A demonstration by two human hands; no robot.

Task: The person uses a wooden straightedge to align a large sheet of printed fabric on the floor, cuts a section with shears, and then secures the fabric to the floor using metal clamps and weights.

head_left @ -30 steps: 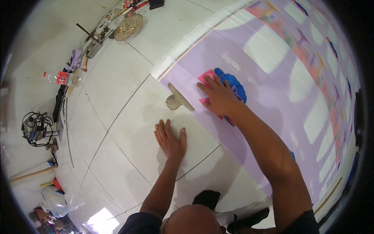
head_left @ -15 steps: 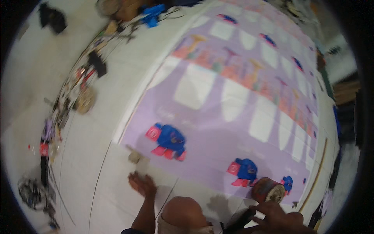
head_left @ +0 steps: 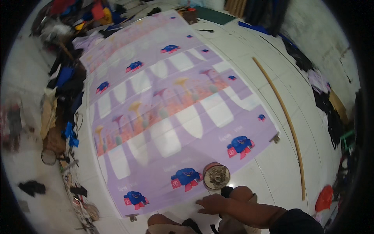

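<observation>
A large lilac printed sheet point(head_left: 156, 187) lies spread over the floor, with blue-and-pink figures and white cut-out-like shapes across it. My right hand point(head_left: 212, 204) reaches in from the lower right, beside the sheet's near edge and in front of my knee. Its fingers look apart and nothing shows between them. On the near edge stands a round drum-like weight point(head_left: 216, 176) with a rough brown top, just beyond that hand and apart from it. Metal clips sit at the near left corner point(head_left: 133, 217) and the right corner point(head_left: 276, 138). My left hand is out of view.
A long wooden pole point(head_left: 286, 111) lies on the tiles right of the sheet. Piled cloth and tools point(head_left: 64, 89) line the left side. At the right are a red bag point(head_left: 324, 198) and dark fabric point(head_left: 329, 113). A green mat point(head_left: 214, 15) lies at the far end.
The view has swung, bringing the sheet's far end and the pole into sight. My left hand, spread over the floor earlier, has left view. My right hand now reaches leftward below the drum-like weight.
</observation>
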